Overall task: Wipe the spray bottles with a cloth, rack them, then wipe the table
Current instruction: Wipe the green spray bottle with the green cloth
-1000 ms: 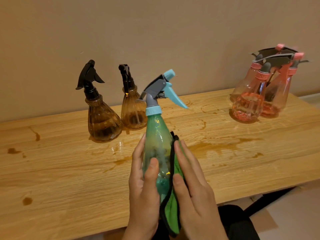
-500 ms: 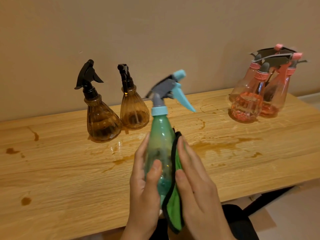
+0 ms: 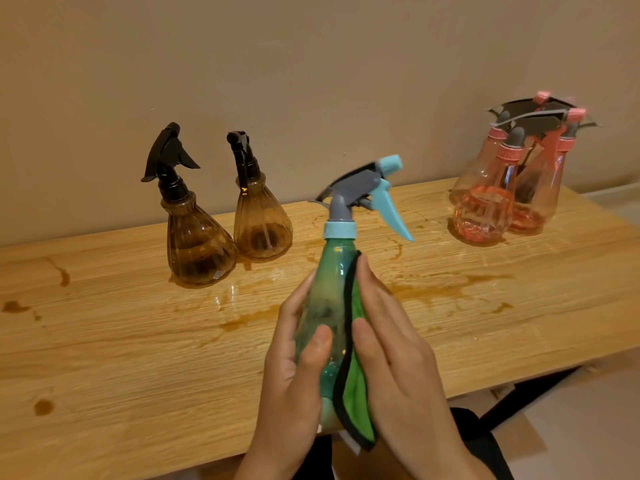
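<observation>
— Green see-through plastic spray bottle (image 3: 329,278) with the grey-and-blue trigger head: where is it?

— Lifted over the near edge of the pale wooden table (image 3: 104,341), off the surface, so every side can be reached. Starting from the table's left: a pair of amber ribbed spray bottles (image 3: 199,247) with black heads stands at the back, just beside each other. Next, the left hand (image 3: 294,375) wraps the green bottle's body, thumb across the front and fingers round the far side, steadying it.

— And the cloth?

— A green cloth with black edging (image 3: 353,393) lies against the bottle's right flank. The right hand (image 3: 394,358) presses it there with nearly straight fingers, for rubbing, I'd judge.

— Which way does the bottle face?

— Long axis near upright, base toward the person, head leaning slightly right. Its blue nozzle (image 3: 391,164) aims right, toward the clustered pink spray bottles (image 3: 485,209) at the table's back right. Brown wet stains (image 3: 242,323) mark the table, not yet wiped.
</observation>
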`<state>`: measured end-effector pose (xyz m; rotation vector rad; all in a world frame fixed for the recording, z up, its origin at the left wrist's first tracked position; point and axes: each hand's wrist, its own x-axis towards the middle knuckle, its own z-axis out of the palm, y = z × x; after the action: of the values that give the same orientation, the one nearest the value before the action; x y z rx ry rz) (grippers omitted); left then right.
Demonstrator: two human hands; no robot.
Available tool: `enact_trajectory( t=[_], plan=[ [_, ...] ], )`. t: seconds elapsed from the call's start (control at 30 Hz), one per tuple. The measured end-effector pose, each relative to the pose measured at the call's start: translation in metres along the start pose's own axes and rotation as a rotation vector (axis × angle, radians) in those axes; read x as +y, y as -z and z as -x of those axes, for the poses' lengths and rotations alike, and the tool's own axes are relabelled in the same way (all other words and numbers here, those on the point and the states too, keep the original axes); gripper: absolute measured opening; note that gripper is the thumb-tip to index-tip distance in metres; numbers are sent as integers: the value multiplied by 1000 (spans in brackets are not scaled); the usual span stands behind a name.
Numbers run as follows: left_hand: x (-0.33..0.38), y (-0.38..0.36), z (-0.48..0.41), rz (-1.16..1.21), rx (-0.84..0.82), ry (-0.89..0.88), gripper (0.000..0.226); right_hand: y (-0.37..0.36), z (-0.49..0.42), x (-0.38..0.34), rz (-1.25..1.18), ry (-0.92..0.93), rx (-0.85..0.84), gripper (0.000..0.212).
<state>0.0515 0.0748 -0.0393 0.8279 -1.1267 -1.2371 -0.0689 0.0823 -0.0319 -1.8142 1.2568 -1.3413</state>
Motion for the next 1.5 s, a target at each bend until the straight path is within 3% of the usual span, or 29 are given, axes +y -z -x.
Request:
enact_trajectory(
  t=[0.17, 0.33, 0.53, 0.67, 0.8, 0.9, 1.03, 1.17, 1.3, 1.5],
  plan=[
    [4, 2, -3, 162, 133, 42, 54, -21, 21, -1, 30, -33, -27, 53],
    [1, 1, 0, 102, 31, 27, 51, 3, -14, -2, -188, -157, -30, 40],
    [3, -1, -2, 132, 79, 20, 46, -6, -2, -1, 122, 132, -13, 49],
    [4, 1, -3, 205, 108, 37, 50, -16, 22, 11, 186, 184, 4, 47],
    [3, 0, -2, 130, 33, 61, 51, -7, 3, 2, 26, 38, 17, 46],
    [2, 0, -2, 87, 0, 71, 48, 2, -13, -2, 7, 50, 22, 50],
    [3, 1, -3, 222, 86, 80, 50, -6, 2, 3, 181, 177, -26, 51],
    [2, 4, -4, 230, 147, 82, 50, -12, 13, 7, -8, 11, -4, 54],
    [3, 1, -3, 164, 146, 68, 82, -10, 11, 9, -41, -1, 18, 52],
    [-7, 2, 1, 137, 65, -44, 56, 3, 13, 13, 100, 116, 49, 53]
  ],
)
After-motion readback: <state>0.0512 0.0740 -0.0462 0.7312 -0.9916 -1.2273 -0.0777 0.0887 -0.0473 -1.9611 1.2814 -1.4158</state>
